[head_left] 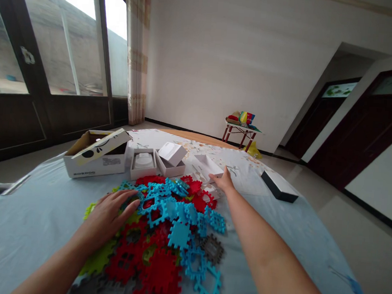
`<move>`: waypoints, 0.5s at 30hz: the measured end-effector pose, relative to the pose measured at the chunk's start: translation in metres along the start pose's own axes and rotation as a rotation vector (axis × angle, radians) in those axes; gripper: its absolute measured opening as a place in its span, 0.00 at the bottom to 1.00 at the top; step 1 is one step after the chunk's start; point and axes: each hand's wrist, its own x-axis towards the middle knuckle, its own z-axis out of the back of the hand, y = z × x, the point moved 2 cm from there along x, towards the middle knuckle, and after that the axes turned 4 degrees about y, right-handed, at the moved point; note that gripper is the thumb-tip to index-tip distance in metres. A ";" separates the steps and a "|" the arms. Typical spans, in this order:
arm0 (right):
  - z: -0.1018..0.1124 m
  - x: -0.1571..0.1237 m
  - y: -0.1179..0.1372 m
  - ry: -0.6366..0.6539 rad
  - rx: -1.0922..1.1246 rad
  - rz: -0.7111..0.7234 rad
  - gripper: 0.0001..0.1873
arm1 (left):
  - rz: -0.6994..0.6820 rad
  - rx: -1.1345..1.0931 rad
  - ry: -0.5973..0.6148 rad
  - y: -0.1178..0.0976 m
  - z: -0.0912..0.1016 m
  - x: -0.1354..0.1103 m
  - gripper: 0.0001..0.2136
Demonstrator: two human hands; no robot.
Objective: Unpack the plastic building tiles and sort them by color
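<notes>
Plain white wall [217, 53] fills the background, with glass-paned dark doors [82, 43] off to your left; before you spreads a table under a pale blue cloth [33, 234]. Your left hand [111, 210] lies on a heap of toothed plastic pieces [161, 266], red, blue, green and grey; its thumb and forefinger are a little parted, though you cannot tell whether they grip a piece; the heap runs from under those fingertips rightward and back towards you. Your right hand [225, 183] reaches farther out, thumb and fingers closed on the near right corner of a shallow white open box [206, 163], which lies just beyond and left of those fingers; left of it are more small white boxes [171, 152]; right of that hand, well apart, rests a black-and-white box [279, 187]. Beyond your left fingers stands a carton [96, 164], its lettering hard to read; your palms hide the pieces beneath; the heap's near edge and both forearms are cut off; white bits [209, 191] below your right fingers are unclear.
</notes>
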 end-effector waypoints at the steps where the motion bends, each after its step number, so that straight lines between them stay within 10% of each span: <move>1: -0.001 -0.001 0.001 -0.012 -0.009 -0.029 0.41 | 0.003 0.001 -0.001 0.001 0.000 0.000 0.23; 15: 0.006 -0.058 0.025 0.370 -0.101 0.062 0.25 | -0.019 -0.019 -0.017 0.001 -0.002 0.000 0.22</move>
